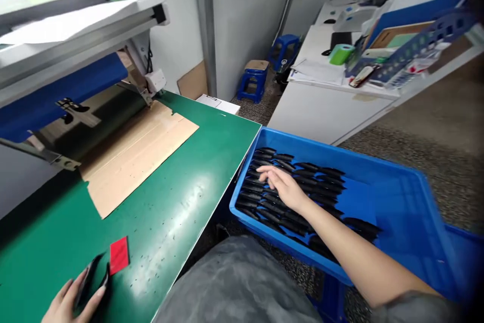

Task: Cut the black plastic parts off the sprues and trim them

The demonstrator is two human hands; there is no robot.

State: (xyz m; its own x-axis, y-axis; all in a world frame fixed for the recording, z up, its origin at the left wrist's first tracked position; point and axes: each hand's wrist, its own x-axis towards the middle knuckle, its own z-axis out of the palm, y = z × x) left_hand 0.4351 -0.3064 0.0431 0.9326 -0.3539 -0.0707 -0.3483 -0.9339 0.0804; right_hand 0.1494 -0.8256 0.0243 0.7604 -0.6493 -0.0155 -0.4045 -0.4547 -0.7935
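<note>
Okay, so the landmark here is the blue plastic crate [321, 152], and this is what's going on around it. The right hand [285, 188] is reaching into the crate, over a bunch of black curved pieces [295, 202] laid out in rows. Its fingers are loosely spread and straight-ish, and they're right down on top of the pile, though I can't tell if they've actually got hold of a piece. Nothing looks pinched.

Left of the crate is the green counter [170, 202], and the left hand [70, 300] is down at the end nearest the camera, with its fingers wrapped around a single black curved piece [89, 280]. That piece is right beside a small red pad [119, 255]. Can't tell exactly how it's gripped, since part of it's hidden by the hand. So at this point it's one piece held at the counter, with the other hand at the pile. Further along the counter from the crate, a cardboard sheet [139, 156] lies under a roller machine [60, 96].
</note>
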